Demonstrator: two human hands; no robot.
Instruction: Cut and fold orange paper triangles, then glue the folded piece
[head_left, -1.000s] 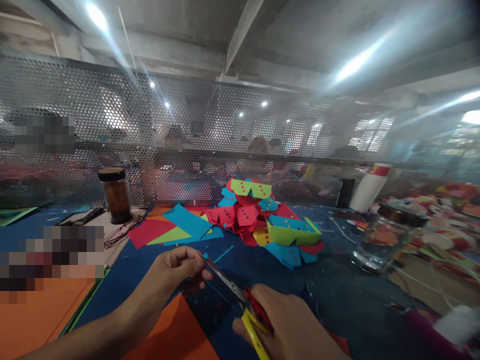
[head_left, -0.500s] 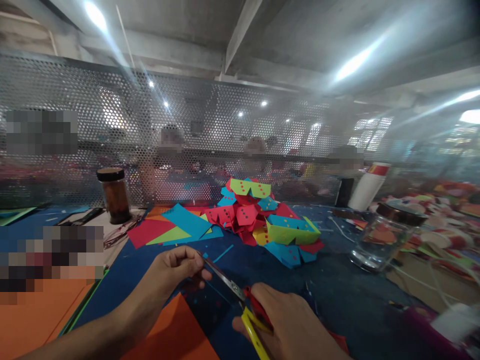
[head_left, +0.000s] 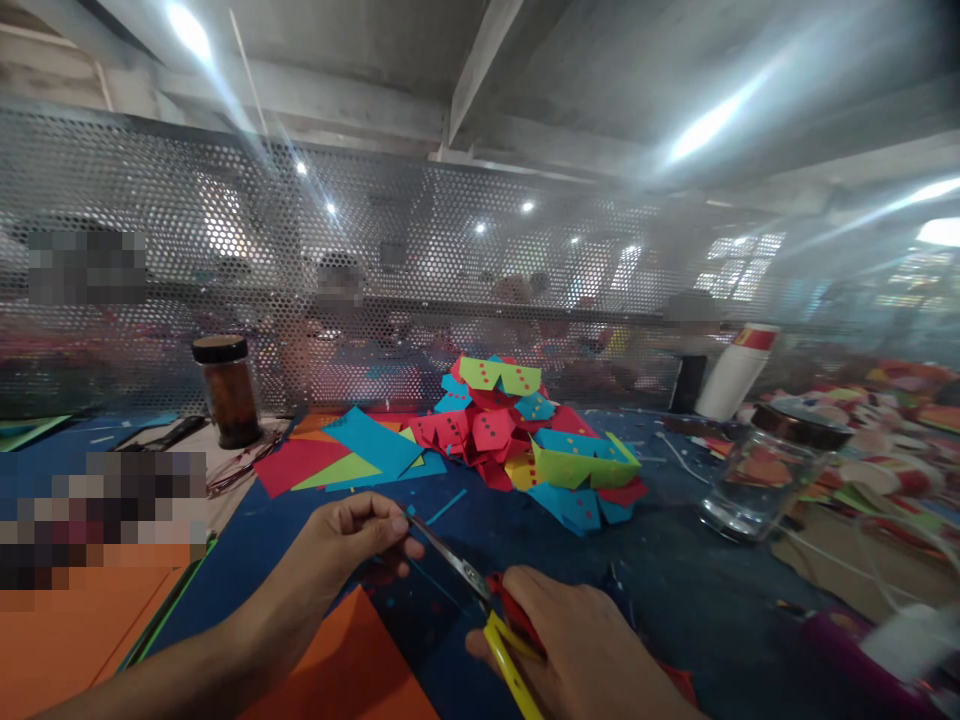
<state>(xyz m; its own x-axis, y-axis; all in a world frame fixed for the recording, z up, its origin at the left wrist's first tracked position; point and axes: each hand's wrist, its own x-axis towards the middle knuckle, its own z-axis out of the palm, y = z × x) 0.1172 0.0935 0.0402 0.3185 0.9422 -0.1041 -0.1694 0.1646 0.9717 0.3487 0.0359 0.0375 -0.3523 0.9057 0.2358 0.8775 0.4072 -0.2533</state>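
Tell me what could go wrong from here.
First, the tips of the scissors in the right hand sit right at the left hand's fingertips, so a slip might nick a finger.
Second, the heap of folded paper pieces beyond the hands looks loosely piled; a bump could topple it.
Third, the orange sheet lies close by the left forearm, which might crease or shift it.
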